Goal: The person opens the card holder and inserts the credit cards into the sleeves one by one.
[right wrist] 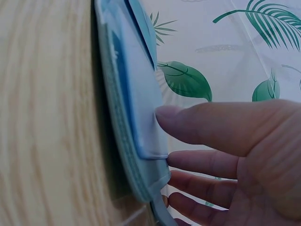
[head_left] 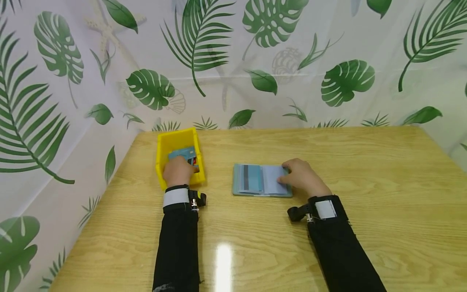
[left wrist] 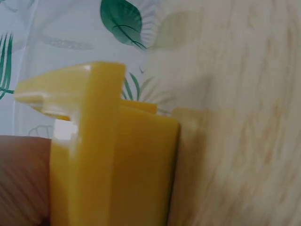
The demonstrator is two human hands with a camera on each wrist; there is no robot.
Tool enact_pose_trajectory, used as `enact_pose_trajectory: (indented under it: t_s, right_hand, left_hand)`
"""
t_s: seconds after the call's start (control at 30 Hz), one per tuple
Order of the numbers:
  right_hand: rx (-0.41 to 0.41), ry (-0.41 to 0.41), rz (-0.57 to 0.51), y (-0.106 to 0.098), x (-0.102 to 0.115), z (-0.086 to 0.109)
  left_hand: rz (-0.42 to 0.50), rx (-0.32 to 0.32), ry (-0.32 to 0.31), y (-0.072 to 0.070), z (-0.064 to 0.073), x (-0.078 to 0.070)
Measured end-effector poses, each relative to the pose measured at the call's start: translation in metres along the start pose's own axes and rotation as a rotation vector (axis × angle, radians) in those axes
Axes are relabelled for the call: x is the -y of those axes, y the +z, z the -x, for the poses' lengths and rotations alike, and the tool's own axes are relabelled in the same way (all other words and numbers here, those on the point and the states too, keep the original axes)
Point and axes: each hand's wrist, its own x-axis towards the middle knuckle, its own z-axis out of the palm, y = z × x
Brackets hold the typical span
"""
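Observation:
A yellow bin stands at the left of the table, with blue cards inside. My left hand reaches into it beside the cards; its fingers are hidden, so whether they hold a card cannot be told. In the left wrist view the bin's wall covers most of that hand. A light-blue card holder lies open on the table, clear sleeves showing, with a blue, dark-striped card on its left side. My right hand holds its right edge, thumb on the clear sleeve and fingers at the edge.
The wooden table reaches back to a leaf-printed cloth, which also hangs along the left side. The card holder lies to the right of the bin, with bare wood between them.

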Motion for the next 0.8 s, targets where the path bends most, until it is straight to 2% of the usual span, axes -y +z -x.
enact_pose_trajectory:
  t_s: [0.17, 0.23, 0.4, 0.63, 0.8]
  right_hand:
    - [0.003, 0.004, 0.0, 0.0, -0.002, -0.002]
    - [0.013, 0.008, 0.003, 0.001, -0.003, -0.003]
    - [0.039, 0.013, -0.009, 0.001, -0.004, -0.003]
    - [0.033, -0.019, -0.032, -0.001, -0.007, -0.001]
    - [0.036, -0.02, -0.039, -0.003, -0.003, -0.001]
  left_hand:
    - [-0.052, -0.001, -0.055, 0.004, -0.01, -0.008]
    - [-0.083, -0.002, -0.054, 0.007, -0.012, -0.009]
    - [-0.161, 0.001, -0.025, 0.009, -0.014, -0.012]
    - [-0.154, 0.002, -0.017, 0.007, -0.015, -0.017]
    - [-0.193, -0.015, 0.027, 0.005, -0.017, -0.014]
